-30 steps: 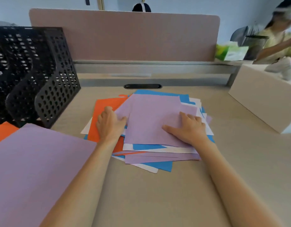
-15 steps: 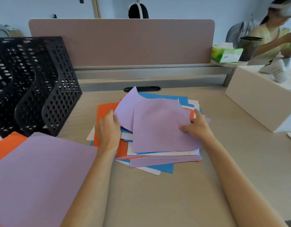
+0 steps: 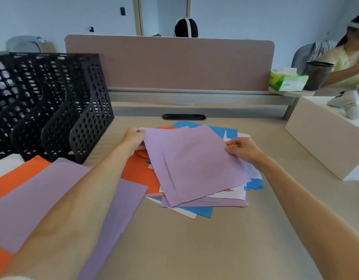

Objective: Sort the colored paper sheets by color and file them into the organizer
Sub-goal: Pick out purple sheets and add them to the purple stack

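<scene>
Beige worktop (image 3: 194, 249) backed by a pinkish partition (image 3: 168, 61), with pale blue wall beyond. Standing at the far left: black mesh organizer (image 3: 53, 102), several upright slots side by side.

Lying mid-worktop: loose pile (image 3: 138, 172) of orange, blue, white and lilac sheets, fanned unevenly. Held over that pile: lilac sheet (image 3: 194, 164), tilted, far edge raised and near corner down on the papers. Pinched at its far-left corner by the left hand (image 3: 134, 138), grip clamped on the paper. Pinched along its right edge by the right hand (image 3: 243, 148), grip likewise clamped, fingers curled. Faint line running down the sheet's left part; fold or second sheet, cannot tell.

Resting near left, just in front of the organizer: lilac stack (image 3: 39, 195) laid over an orange stack (image 3: 19, 174), partly covered by the left forearm.

Sitting at the right edge: white box (image 3: 326, 142). Behind it, on a ledge: green tissue box (image 3: 285, 81) beside a dark cup (image 3: 318, 75).
</scene>
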Tool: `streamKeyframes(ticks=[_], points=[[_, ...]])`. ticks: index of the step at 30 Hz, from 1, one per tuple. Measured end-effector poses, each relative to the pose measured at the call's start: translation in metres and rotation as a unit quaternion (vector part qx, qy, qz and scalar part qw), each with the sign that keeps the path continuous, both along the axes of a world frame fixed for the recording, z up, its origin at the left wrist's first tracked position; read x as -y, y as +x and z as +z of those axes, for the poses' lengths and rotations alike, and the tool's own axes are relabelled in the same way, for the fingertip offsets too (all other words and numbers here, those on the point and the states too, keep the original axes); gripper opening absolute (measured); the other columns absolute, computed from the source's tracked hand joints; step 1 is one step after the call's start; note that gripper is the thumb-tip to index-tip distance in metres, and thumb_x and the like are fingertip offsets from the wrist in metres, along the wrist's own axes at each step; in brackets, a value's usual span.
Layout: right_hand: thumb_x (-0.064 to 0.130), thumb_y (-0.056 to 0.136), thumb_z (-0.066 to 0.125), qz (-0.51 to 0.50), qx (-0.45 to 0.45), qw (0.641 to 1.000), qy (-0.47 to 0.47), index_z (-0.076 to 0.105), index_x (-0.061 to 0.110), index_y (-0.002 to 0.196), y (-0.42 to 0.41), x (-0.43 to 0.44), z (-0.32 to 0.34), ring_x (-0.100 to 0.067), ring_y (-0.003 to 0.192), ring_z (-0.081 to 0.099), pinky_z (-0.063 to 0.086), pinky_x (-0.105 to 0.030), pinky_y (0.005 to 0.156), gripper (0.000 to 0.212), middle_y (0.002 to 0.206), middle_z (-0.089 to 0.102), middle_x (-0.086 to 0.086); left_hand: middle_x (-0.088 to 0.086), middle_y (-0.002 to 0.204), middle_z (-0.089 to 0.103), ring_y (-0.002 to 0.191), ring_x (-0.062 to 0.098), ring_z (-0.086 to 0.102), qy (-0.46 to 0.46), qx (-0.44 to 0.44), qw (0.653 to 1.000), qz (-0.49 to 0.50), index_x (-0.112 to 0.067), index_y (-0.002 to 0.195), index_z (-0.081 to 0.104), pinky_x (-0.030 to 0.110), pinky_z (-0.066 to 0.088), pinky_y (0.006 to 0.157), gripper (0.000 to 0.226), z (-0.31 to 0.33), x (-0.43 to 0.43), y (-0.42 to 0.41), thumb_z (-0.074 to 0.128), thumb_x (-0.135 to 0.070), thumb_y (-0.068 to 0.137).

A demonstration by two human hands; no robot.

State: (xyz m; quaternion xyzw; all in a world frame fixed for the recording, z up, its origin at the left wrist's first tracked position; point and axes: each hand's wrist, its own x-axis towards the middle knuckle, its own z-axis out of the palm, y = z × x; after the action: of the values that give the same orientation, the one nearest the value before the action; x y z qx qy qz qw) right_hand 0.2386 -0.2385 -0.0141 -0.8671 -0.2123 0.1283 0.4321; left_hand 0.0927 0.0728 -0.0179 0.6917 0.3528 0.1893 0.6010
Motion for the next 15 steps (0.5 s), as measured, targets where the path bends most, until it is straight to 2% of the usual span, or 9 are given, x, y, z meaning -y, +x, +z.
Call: streamKeyframes(ticks=[2, 4, 6, 8, 9, 10, 12, 14, 15], points=[[0.015, 0.088, 0.062, 0.01, 0.057, 0.997, -0.051, 0.069, 0.018, 0.093, 0.005, -0.009, -0.005, -0.017, 0.093, 0.062, 0.05, -0.032, 0.088, 0.009, 0.093, 0.068, 0.001, 0.005, 0.097, 0.065, 0.084, 0.02, 0.063, -0.086, 0.038, 0.996, 0.001, -0.009, 0.121, 0.059, 0.029, 0.054, 0.066, 0.03, 0.005, 0.016, 0.008, 0.039, -0.023, 0.103], [0.021, 0.088, 0.063, 0.026, 0.091, 0.991, -0.095, 0.069, 0.02, 0.096, 0.004, -0.019, -0.009, -0.019, 0.097, 0.062, 0.05, -0.034, 0.089, 0.01, 0.093, 0.066, 0.003, -0.001, 0.104, 0.063, 0.089, 0.018, 0.065, -0.116, 0.039, 0.992, -0.019, -0.017, 0.137, 0.047, 0.029, 0.051, 0.071, 0.04, 0.005, 0.035, 0.01, 0.041, -0.038, 0.103], [0.032, 0.086, 0.065, 0.029, 0.103, 0.987, -0.116, 0.068, 0.022, 0.085, -0.001, -0.026, -0.011, -0.021, 0.095, 0.063, 0.051, -0.035, 0.084, 0.011, 0.087, 0.065, 0.004, 0.004, 0.091, 0.066, 0.068, 0.016, 0.065, -0.08, 0.027, 0.996, -0.041, -0.014, 0.121, 0.058, 0.025, 0.049, 0.054, 0.032, 0.001, 0.055, 0.004, 0.051, -0.036, 0.099], [0.051, 0.081, 0.066, -0.007, 0.123, 0.986, -0.108, 0.067, 0.019, 0.084, 0.001, -0.03, -0.014, -0.023, 0.097, 0.062, 0.051, -0.037, 0.083, 0.032, 0.091, 0.066, 0.001, 0.008, 0.086, 0.065, 0.055, 0.014, 0.058, -0.008, 0.053, 0.998, -0.043, -0.011, 0.11, 0.06, 0.018, 0.041, 0.039, 0.016, 0.001, 0.071, -0.006, 0.056, -0.018, 0.096], [0.06, 0.077, 0.065, -0.032, 0.128, 0.988, -0.086, 0.067, 0.019, 0.096, 0.002, -0.03, -0.013, -0.023, 0.105, 0.059, 0.05, -0.038, 0.089, 0.045, 0.103, 0.065, 0.0, 0.006, 0.091, 0.067, 0.061, 0.014, 0.061, 0.021, 0.093, 0.994, -0.044, -0.01, 0.113, 0.06, 0.018, 0.045, 0.041, 0.018, 0.005, 0.073, -0.009, 0.057, -0.011, 0.095], [0.064, 0.075, 0.067, -0.037, 0.106, 0.993, -0.048, 0.062, 0.017, 0.115, 0.001, -0.03, -0.008, -0.022, 0.115, 0.055, 0.047, -0.039, 0.096, 0.062, 0.118, 0.061, 0.0, 0.003, 0.098, 0.069, 0.074, 0.015, 0.066, 0.036, 0.138, 0.988, -0.055, -0.011, 0.116, 0.06, 0.019, 0.052, 0.052, 0.022, 0.014, 0.074, -0.011, 0.058, -0.008, 0.094], [0.06, 0.072, 0.073, 0.019, -0.022, 0.996, 0.086, 0.052, 0.012, 0.133, -0.002, -0.029, 0.009, -0.019, 0.12, 0.056, 0.046, -0.035, 0.099, 0.08, 0.127, 0.059, 0.002, -0.001, 0.11, 0.071, 0.097, 0.017, 0.068, 0.048, 0.214, 0.972, -0.081, -0.015, 0.118, 0.061, 0.025, 0.057, 0.078, 0.024, 0.039, 0.075, -0.015, 0.058, -0.01, 0.095], [0.044, 0.074, 0.078, 0.105, -0.104, 0.968, 0.203, 0.063, 0.006, 0.121, -0.011, -0.027, 0.031, -0.019, 0.103, 0.068, 0.054, -0.033, 0.086, 0.062, 0.112, 0.071, -0.001, -0.001, 0.115, 0.071, 0.106, 0.018, 0.067, 0.047, 0.279, 0.956, -0.078, -0.016, 0.118, 0.062, 0.033, 0.056, 0.087, 0.022, 0.067, 0.076, -0.018, 0.057, -0.014, 0.097], [0.034, 0.077, 0.078, 0.114, -0.09, 0.96, 0.241, 0.067, 0.005, 0.112, -0.017, -0.028, 0.041, -0.02, 0.095, 0.07, 0.056, -0.035, 0.082, 0.047, 0.105, 0.074, -0.004, -0.002, 0.115, 0.071, 0.107, 0.018, 0.067, 0.043, 0.308, 0.948, -0.068, -0.017, 0.119, 0.062, 0.033, 0.056, 0.088, 0.022, 0.079, 0.077, -0.019, 0.056, -0.016, 0.098]])
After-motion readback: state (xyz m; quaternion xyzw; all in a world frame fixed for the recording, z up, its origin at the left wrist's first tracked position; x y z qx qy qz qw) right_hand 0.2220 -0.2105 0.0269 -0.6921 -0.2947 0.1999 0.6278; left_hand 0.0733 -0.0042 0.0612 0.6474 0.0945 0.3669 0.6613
